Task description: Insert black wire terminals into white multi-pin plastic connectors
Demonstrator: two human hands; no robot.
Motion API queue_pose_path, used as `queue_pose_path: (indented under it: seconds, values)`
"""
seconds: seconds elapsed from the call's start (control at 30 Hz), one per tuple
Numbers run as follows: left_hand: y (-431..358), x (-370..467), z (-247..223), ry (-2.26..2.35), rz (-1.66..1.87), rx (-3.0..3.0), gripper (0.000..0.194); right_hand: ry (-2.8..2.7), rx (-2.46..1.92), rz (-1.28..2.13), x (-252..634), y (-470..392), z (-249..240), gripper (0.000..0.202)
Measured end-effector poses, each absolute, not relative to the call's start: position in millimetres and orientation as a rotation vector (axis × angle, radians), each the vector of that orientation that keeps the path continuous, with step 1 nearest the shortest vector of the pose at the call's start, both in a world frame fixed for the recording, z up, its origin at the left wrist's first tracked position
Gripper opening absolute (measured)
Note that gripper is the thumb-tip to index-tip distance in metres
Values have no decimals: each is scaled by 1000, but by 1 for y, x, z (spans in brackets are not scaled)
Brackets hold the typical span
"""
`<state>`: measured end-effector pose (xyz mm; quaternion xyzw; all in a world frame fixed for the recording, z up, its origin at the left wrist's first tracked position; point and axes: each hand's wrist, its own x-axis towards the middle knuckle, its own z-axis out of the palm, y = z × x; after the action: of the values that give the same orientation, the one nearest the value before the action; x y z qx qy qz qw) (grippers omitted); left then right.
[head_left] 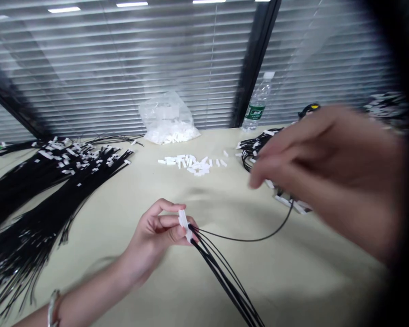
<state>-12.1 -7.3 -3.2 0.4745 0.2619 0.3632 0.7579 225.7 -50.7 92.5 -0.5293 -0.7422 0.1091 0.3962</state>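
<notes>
My left hand (pixel 160 229) pinches a white plastic connector housing (pixel 185 225) between thumb and fingers, above the table. Several black wires (pixel 221 277) come out of the housing and run down to the bottom edge of the view. One thin black wire (pixel 255 240) leaves the housing separately and curves up to the right, passing behind my right hand (pixel 313 168). That hand is raised and smeared by motion, its thumb and fingertips closed together. The wire appears to be held in it, though its far end is hidden.
Loose white connector housings (pixel 194 164) lie in a pile beyond my left hand, before a clear bag (pixel 170 120) of more. Bundles of black wires with white connectors (pixel 71 181) spread at left. Another wire bundle (pixel 252 147) and a water bottle (pixel 257 104) are at right, by window blinds.
</notes>
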Motion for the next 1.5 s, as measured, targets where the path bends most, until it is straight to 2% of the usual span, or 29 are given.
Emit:
queue_pose_path:
  seconds: [0.07, 0.17, 0.33, 0.63, 0.97, 1.5]
  values:
    - [-10, -12, -3, 534, 786, 1031, 19, -2091, -1205, 90, 206, -58, 84, 2]
    - [-14, -13, -3, 489, 776, 1014, 20, -2327, -1059, 31, 189, -62, 71, 9]
    - [-17, -13, -1, 440, 759, 1010, 20, -2369, -995, -253, 188, -59, 67, 16]
    - [-17, -14, -3, 402, 774, 1030, 21, -2360, -1004, -369, 189, -59, 66, 17]
    - [-16, -14, -2, 394, 773, 1022, 22, -2347, -815, -626, 191, -60, 65, 1]
    - [-17, -14, 0, 427, 771, 1016, 20, -2332, -787, -807, 191, -64, 69, 13]
